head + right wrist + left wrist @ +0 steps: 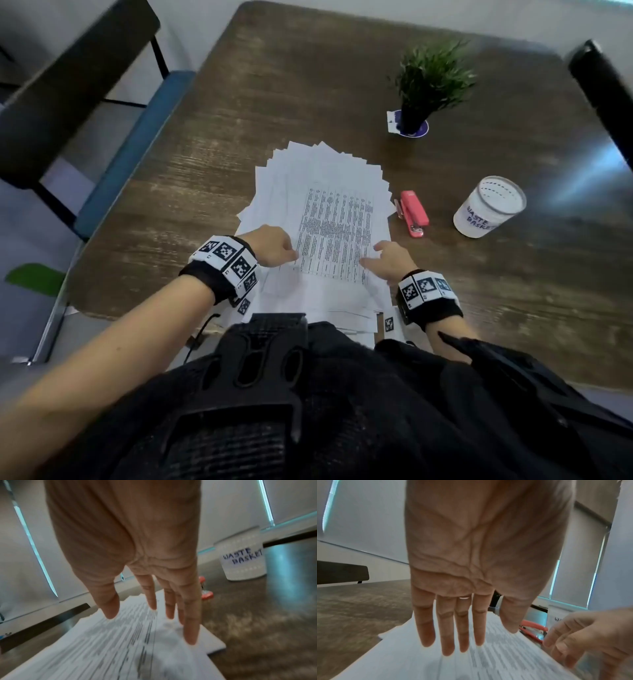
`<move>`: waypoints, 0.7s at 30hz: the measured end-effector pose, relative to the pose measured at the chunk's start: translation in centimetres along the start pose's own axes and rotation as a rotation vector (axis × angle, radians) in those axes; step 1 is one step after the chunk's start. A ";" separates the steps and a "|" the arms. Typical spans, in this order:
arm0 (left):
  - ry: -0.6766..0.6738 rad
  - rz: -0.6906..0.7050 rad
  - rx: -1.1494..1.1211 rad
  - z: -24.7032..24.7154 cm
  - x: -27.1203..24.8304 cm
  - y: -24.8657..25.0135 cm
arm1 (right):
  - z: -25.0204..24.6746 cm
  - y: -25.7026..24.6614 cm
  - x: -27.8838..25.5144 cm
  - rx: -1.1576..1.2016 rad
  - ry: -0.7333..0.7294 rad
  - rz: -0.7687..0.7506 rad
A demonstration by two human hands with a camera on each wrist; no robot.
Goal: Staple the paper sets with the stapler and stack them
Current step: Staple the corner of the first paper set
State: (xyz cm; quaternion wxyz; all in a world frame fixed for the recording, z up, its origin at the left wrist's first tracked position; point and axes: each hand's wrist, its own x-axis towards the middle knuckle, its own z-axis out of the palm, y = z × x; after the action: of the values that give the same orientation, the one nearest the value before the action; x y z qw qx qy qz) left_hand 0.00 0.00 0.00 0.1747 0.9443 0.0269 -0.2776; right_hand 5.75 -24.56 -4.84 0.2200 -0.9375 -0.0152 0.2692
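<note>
My left hand (274,245) and right hand (390,257) hold nothing, grip wide, fingers straight over the fanned pile of white printed paper sheets (329,205) on the dark wooden table (308,85). The coral-red stapler (414,212) lies just right of the pile, beside a white cylindrical "WASTE BASKET" cup (486,209).

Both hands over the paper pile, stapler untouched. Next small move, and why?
Probably pinch off the top printed sheets and square them into one set. The papers lie fanned and uneven, both the left hand and the right hand are open above them holding nothing, and the stapler lies apart to the right, so stapling looks premature.
</note>
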 end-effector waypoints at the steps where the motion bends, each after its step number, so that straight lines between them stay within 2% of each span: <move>1: -0.050 -0.027 0.015 0.2 0.0 -0.1 | 0.5 0.0 0.2 0.004 -0.031 0.059; 4: -0.104 -0.066 0.038 0.9 0.2 -0.6 | 1.2 -0.8 0.3 -0.031 -0.011 0.228; 7: -0.130 -0.071 0.051 1.3 0.6 -0.8 | 1.7 -1.4 0.6 0.042 0.028 0.241; 10: -0.122 -0.068 0.043 1.6 1.0 -1.1 | 2.1 -1.6 1.0 0.224 0.188 0.099; 15: -0.055 -0.066 -0.010 1.5 1.9 -1.9 | 1.1 -1.0 0.4 0.241 0.388 -0.221; 18: 0.038 -0.062 -0.023 0.8 2.9 -2.4 | -0.4 0.2 -0.6 0.366 0.517 -0.310; 21: 0.172 -0.072 -0.117 -0.1 3.9 -1.9 | -1.7 1.0 -1.4 0.460 0.531 -0.363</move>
State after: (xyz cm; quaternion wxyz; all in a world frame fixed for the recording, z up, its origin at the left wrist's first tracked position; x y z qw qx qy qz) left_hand 3.03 1.67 -2.57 0.2164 0.9513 0.0917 -0.1995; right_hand 5.31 -26.38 -3.24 0.4647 -0.8828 -0.0623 -0.0297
